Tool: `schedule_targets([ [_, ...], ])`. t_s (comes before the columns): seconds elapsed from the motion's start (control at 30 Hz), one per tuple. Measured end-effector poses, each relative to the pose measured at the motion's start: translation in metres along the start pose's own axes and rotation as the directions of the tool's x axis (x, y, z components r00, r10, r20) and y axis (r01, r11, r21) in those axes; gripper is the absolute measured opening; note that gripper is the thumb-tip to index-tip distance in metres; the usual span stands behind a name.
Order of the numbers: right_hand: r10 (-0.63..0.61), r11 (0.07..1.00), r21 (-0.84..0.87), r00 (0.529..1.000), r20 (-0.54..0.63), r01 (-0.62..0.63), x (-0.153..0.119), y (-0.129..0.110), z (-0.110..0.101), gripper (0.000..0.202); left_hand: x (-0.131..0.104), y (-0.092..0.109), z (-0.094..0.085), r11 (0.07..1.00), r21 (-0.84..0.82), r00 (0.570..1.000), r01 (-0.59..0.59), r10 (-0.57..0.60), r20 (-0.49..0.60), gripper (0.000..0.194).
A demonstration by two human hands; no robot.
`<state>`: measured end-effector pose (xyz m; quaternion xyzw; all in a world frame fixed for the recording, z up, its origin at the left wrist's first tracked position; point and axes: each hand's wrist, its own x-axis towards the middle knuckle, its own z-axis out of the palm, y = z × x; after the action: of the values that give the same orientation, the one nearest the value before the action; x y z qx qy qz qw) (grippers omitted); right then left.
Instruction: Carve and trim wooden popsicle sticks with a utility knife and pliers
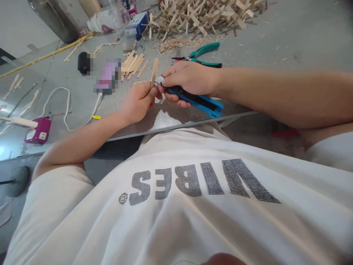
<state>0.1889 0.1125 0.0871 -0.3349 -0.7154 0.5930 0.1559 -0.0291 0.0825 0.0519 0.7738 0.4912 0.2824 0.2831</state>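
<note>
Pinched in my left hand [140,100] is a flat wooden craft stick [154,70], its rounded end pointing up and away from me. My right hand [190,80] is wrapped round a blue utility knife [204,103], whose handle slants down toward the table edge. The blade side of the knife meets the stick close to my left fingertips; the exact contact is too small to make out. Just beyond my hands lies a bunch of craft sticks [134,63]. Pliers with green handles [204,50] rest past my right wrist.
A large heap of craft sticks [198,16] stands at the back, with wood shavings [176,45] in front. To the left lie a phone [107,78] on a white cable [67,106], a black case [83,63] and a magenta power adapter [38,130]. A dark bottle [56,20] stands far left.
</note>
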Motion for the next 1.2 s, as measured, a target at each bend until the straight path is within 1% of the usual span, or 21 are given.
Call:
schedule_targets([
  [0.1, -0.095, 0.971, -0.225, 0.994, -0.05, 0.082, -0.004, -0.002, 0.003, 0.034, -0.005, 0.007, 0.002, 0.988, 0.151, 0.999, -0.026, 0.031, -0.031, 0.026],
  [0.13, -0.095, 0.967, -0.241, 0.994, -0.05, 0.08, -0.006, -0.003, 0.004, 0.034, -0.008, 0.01, 0.003, 0.98, 0.198, 0.998, -0.034, 0.043, -0.044, 0.024],
  [0.17, -0.07, 0.977, -0.204, 0.997, -0.034, 0.061, -0.007, -0.004, 0.005, 0.034, -0.01, 0.013, 0.003, 0.971, 0.234, 0.997, -0.038, 0.052, -0.052, 0.023],
  [0.23, -0.005, 0.997, -0.075, 1.0, 0.023, 0.007, -0.011, -0.005, 0.006, 0.034, -0.016, 0.02, 0.004, 0.958, 0.284, 0.997, -0.038, 0.056, -0.053, 0.024],
  [0.27, -0.005, 0.998, -0.067, 1.0, 0.031, 0.007, -0.012, -0.005, 0.007, 0.034, -0.018, 0.022, 0.004, 0.952, 0.304, 0.998, -0.036, 0.052, -0.045, 0.025],
  [0.3, -0.035, 0.992, -0.121, 0.999, 0.013, 0.036, -0.014, -0.005, 0.008, 0.034, -0.02, 0.024, 0.004, 0.946, 0.323, 0.998, -0.034, 0.046, -0.032, 0.026],
  [0.37, -0.129, 0.947, -0.302, 0.99, -0.047, 0.109, -0.017, -0.004, 0.011, 0.035, -0.022, 0.026, 0.003, 0.937, 0.348, 0.999, -0.031, 0.034, -0.002, 0.026],
  [0.4, -0.151, 0.927, -0.354, 0.987, -0.06, 0.12, -0.018, -0.004, 0.012, 0.036, -0.023, 0.026, 0.003, 0.935, 0.352, 0.999, -0.032, 0.032, 0.007, 0.025],
  [0.43, -0.148, 0.926, -0.36, 0.987, -0.065, 0.115, -0.019, -0.004, 0.014, 0.037, -0.023, 0.025, 0.003, 0.935, 0.353, 0.999, -0.036, 0.034, 0.01, 0.024],
  [0.53, -0.087, 0.961, -0.266, 0.995, -0.049, 0.071, -0.021, -0.007, 0.017, 0.039, -0.024, 0.021, 0.005, 0.929, 0.368, 0.999, -0.039, 0.049, -0.018, 0.024],
  [0.6, -0.076, 0.971, -0.233, 0.995, -0.062, 0.059, -0.022, -0.009, 0.018, 0.038, -0.025, 0.021, 0.007, 0.919, 0.395, 0.999, -0.005, 0.023, -0.042, 0.022],
  [0.67, 0.008, 0.991, -0.132, 0.999, -0.049, -0.014, -0.021, -0.011, 0.019, 0.036, -0.025, 0.023, 0.009, 0.901, 0.431, 0.998, 0.047, -0.026, -0.054, 0.02],
  [0.73, 0.106, 0.994, 0.001, 0.994, -0.03, -0.106, -0.02, -0.011, 0.02, 0.036, -0.024, 0.027, 0.009, 0.89, 0.451, 0.997, 0.068, -0.05, -0.051, 0.021],
  [0.77, 0.113, 0.993, 0.026, 0.993, -0.033, -0.112, -0.019, -0.01, 0.02, 0.036, -0.024, 0.029, 0.009, 0.89, 0.451, 0.998, 0.064, -0.048, -0.047, 0.022],
  [0.8, 0.079, 0.997, 0.013, 0.996, -0.051, -0.079, -0.019, -0.009, 0.02, 0.037, -0.022, 0.03, 0.007, 0.894, 0.445, 0.998, 0.055, -0.041, -0.039, 0.024],
  [0.87, -0.042, 0.996, -0.081, 0.995, -0.086, 0.035, -0.017, -0.006, 0.019, 0.04, -0.019, 0.028, 0.004, 0.916, 0.4, 0.999, 0.031, -0.025, -0.02, 0.025],
  [0.93, -0.135, 0.98, -0.161, 0.987, -0.091, 0.12, -0.014, -0.004, 0.017, 0.04, -0.014, 0.02, 0.001, 0.955, 0.297, 1.0, 0.004, 0.001, -0.016, 0.026],
  [0.97, -0.155, 0.975, -0.173, 0.984, -0.09, 0.138, -0.013, -0.003, 0.015, 0.039, -0.012, 0.016, 0.001, 0.976, 0.217, 0.999, -0.014, 0.021, -0.027, 0.028],
  [1.03, -0.163, 0.975, -0.167, 0.982, -0.096, 0.145, -0.01, -0.001, 0.011, 0.038, -0.007, 0.006, 0.0, 0.994, 0.101, 0.995, -0.031, 0.041, -0.093, 0.032],
  [1.13, -0.151, 0.98, -0.144, 0.985, -0.087, 0.138, -0.005, 0.002, 0.005, 0.033, -0.001, -0.003, 0.001, 1.0, -0.029, 0.987, -0.002, -0.002, -0.163, 0.024],
  [1.2, -0.15, 0.98, -0.14, 0.986, -0.077, 0.138, -0.002, 0.005, 0.003, 0.029, 0.001, -0.002, 0.002, 0.995, -0.098, 0.979, 0.004, -0.024, -0.204, 0.02],
])
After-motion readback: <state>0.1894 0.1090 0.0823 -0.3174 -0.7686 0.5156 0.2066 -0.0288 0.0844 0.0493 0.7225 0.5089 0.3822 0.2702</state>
